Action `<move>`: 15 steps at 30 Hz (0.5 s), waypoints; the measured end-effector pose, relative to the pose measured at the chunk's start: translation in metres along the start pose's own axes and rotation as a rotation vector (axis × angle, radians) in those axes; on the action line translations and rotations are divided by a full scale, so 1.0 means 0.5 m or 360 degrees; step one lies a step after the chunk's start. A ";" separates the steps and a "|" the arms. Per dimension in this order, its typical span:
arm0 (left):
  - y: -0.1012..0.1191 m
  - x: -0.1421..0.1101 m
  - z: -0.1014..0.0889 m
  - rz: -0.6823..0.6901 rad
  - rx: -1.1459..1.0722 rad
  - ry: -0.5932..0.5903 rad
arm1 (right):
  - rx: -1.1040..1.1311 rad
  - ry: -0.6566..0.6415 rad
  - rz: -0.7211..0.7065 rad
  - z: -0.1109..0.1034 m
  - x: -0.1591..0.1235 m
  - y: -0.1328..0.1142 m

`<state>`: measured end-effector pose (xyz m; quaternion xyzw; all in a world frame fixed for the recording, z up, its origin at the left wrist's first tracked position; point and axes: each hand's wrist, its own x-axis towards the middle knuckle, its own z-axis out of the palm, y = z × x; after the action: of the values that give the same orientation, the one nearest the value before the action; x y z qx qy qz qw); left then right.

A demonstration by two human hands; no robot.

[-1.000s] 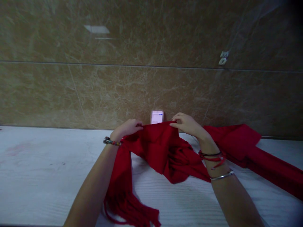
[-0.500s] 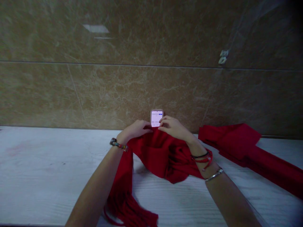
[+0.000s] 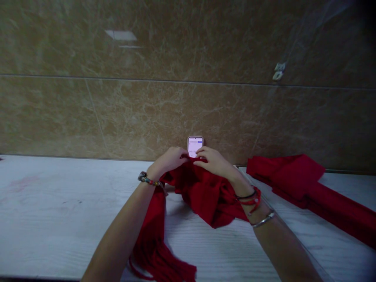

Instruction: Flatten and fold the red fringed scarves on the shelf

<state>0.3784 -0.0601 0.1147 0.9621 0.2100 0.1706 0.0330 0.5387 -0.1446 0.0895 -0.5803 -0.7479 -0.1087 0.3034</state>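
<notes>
Scarf (image 3: 202, 196) sags in folds because the left hand (image 3: 170, 159) and right hand (image 3: 216, 162) each pinch its top edge, grips close together.

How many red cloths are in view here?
2. The fringed cloth is bunched in the left hand and right hand, before the phone; the folded cloth lies off to the right, near the wall. The right forearm may hide more.
</notes>
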 end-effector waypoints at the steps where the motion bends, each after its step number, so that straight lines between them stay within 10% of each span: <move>1: -0.001 0.000 0.002 0.0000 0.0004 0.0004 | 0.0003 0.0017 0.0000 0.002 0.004 -0.004; 9: -0.065 -0.005 0.011 -0.0240 0.0148 -0.0060 | -0.0109 0.0245 0.0267 -0.051 -0.008 0.063; 15: -0.031 -0.002 0.010 -0.0232 0.0071 -0.0013 | -0.0161 0.0006 0.0115 0.008 -0.011 0.036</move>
<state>0.3731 -0.0464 0.1074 0.9454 0.2833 0.1591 0.0248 0.5552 -0.1416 0.0797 -0.6214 -0.7194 -0.1364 0.2790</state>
